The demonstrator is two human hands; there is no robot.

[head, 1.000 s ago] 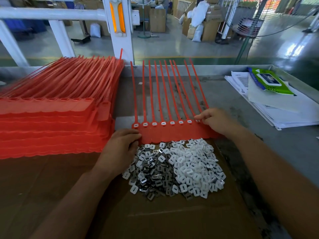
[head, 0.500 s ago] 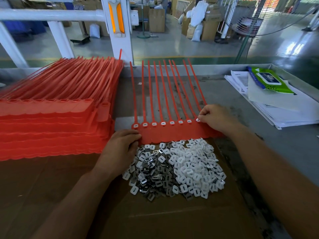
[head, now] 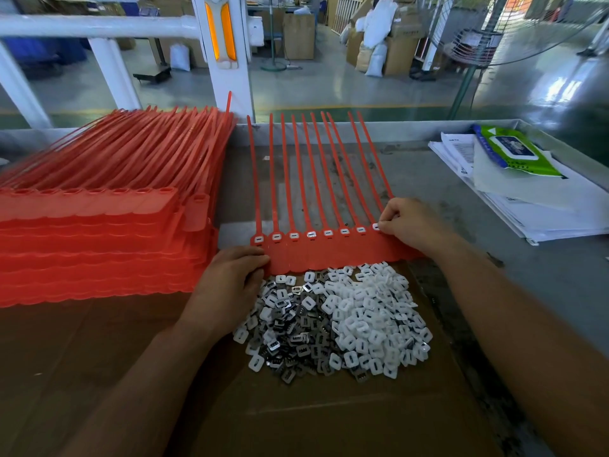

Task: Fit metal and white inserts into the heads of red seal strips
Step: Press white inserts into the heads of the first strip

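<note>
A red seal strip sheet (head: 329,255) lies flat in front of me, its several tails pointing away. White inserts sit in its row of heads. My left hand (head: 227,285) rests on the sheet's left end, fingertips pressing the near edge. My right hand (head: 412,222) has curled fingers and pinches a white insert (head: 375,226) at the rightmost head. Just in front of the sheet lies a loose pile, metal inserts (head: 296,328) on the left and white inserts (head: 372,311) on the right.
A tall stack of red seal strips (head: 99,232) fills the left. Brown cardboard (head: 296,417) covers the near table. Papers (head: 527,206) and a green wipes pack (head: 514,153) lie at the right. A white post (head: 227,61) stands behind the table's raised far edge.
My right hand's fingers have curled in over the rightmost head. My left hand has stayed on the sheet's left end.
</note>
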